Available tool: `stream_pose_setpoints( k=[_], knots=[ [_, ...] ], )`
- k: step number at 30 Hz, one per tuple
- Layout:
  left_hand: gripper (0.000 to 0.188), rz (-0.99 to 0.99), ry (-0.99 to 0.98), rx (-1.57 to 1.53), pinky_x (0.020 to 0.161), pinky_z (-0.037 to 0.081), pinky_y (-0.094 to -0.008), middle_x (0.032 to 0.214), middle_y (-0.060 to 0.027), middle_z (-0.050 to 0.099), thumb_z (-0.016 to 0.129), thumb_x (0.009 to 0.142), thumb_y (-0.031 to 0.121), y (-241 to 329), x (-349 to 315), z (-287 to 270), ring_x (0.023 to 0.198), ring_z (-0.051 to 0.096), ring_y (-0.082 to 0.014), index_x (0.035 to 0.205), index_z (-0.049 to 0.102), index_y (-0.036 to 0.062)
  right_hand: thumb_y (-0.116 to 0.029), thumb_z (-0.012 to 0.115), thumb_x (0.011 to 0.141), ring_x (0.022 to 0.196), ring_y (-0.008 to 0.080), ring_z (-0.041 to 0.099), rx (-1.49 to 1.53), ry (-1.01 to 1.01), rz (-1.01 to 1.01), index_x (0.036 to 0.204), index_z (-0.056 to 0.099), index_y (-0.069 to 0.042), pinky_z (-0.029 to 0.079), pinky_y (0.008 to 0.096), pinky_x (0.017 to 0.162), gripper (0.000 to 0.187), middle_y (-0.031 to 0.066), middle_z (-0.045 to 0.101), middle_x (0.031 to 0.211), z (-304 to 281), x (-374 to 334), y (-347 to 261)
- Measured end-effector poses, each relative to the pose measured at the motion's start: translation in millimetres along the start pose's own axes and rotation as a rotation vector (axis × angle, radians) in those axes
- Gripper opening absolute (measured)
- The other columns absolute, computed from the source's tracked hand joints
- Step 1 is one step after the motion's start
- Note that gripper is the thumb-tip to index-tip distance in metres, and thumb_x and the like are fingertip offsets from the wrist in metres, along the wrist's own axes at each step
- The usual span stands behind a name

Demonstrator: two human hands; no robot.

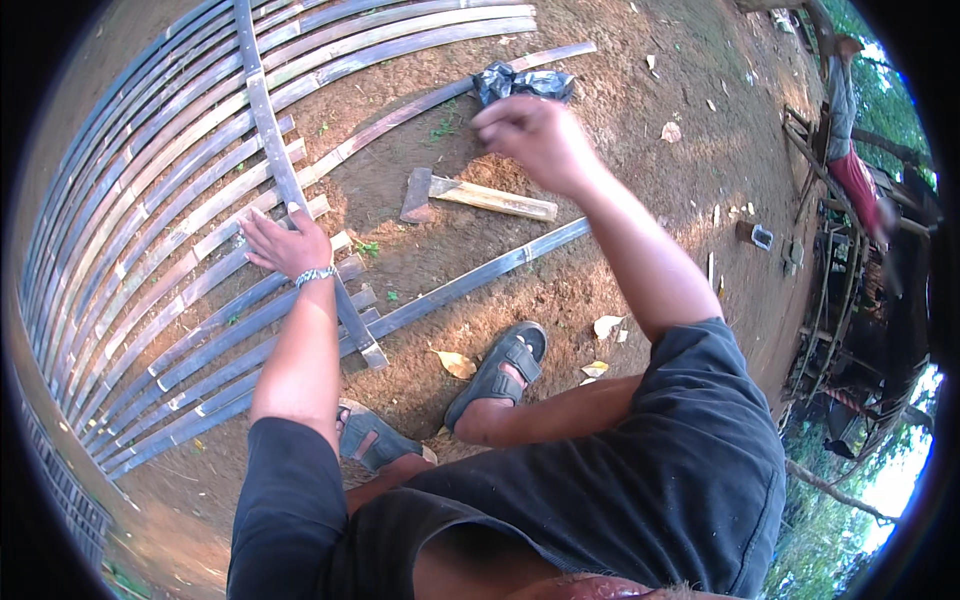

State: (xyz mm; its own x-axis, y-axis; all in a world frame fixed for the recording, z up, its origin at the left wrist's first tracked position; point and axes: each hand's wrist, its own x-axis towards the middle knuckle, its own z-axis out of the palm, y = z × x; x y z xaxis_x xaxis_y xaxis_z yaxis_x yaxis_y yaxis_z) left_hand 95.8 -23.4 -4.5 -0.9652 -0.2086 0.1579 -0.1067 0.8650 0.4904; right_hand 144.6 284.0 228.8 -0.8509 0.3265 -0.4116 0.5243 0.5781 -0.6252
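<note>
My left hand (285,243) lies with fingers spread over a bamboo crosspiece (268,130) and the slats beside it. The crosspiece runs across many long bamboo slats (190,170), laid out side by side on the ground. My right hand (535,135) is raised just in front of a crumpled black plastic bag (540,84), its fingers bent together and slightly blurred; anything between them is too small to make out. Below that hand, a hatchet (490,197) with a wooden handle rests on the soil, its metal head toward the slats.
One loose bamboo strip (480,272) slants from the crosspiece's near end toward the right. My sandalled foot (500,370) stands close to it, among dry leaves (457,364). A small dark container (755,235) sits farther right, near a wooden structure (835,300).
</note>
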Motion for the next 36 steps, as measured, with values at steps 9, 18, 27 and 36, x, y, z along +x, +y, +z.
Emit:
stream_pose_setpoints(
  k=[9,18,27,36],
  knots=[
    [0.040,0.362,-0.382,-0.678,0.099,0.052,-0.0402,0.126,-0.0170,0.065,0.076,0.092,0.015,48.0,-84.3,-91.6,0.113,0.067,-0.0292,0.127,0.065,-0.0014,-0.014,0.074,0.093,0.084,0.0110,0.068,1.085,-0.357,0.235,0.104,0.075,0.000,0.055,0.0271,0.077,0.018,0.0058,0.076,0.097,165.7,-45.7,33.9],
    [0.015,0.194,-0.342,-0.795,0.091,0.055,-0.0370,0.107,-0.0149,0.074,0.077,0.088,0.003,38.6,-92.8,-90.4,0.101,0.071,-0.0267,0.102,0.076,-0.0003,-0.011,0.061,0.099,0.105,0.0237,0.070,1.387,-0.340,0.385,0.114,0.069,0.002,0.054,0.0372,0.098,0.021,0.0147,0.073,0.111,193.0,-70.0,43.3],
    [0.013,-0.043,-0.136,-0.715,0.083,0.056,-0.0372,0.100,-0.0138,0.076,0.073,0.093,0.010,41.2,-65.2,-70.1,0.093,0.073,-0.0251,0.101,0.074,0.0011,-0.022,0.064,0.101,0.107,0.0151,0.065,1.049,-0.387,0.367,0.147,0.053,-0.003,0.047,0.0320,0.097,0.051,0.0069,0.068,0.128,173.3,-62.6,52.4],
    [0.015,-0.110,0.162,-0.533,0.086,0.055,-0.0383,0.097,-0.0111,0.074,0.072,0.090,0.013,26.0,16.6,0.6,0.093,0.070,-0.0261,0.102,0.077,0.0056,-0.026,0.068,0.100,0.105,0.0136,0.064,0.809,-0.439,0.360,0.148,0.053,-0.002,0.048,0.0310,0.095,0.056,0.0066,0.067,0.129,151.8,-48.7,69.5]
  ],
)
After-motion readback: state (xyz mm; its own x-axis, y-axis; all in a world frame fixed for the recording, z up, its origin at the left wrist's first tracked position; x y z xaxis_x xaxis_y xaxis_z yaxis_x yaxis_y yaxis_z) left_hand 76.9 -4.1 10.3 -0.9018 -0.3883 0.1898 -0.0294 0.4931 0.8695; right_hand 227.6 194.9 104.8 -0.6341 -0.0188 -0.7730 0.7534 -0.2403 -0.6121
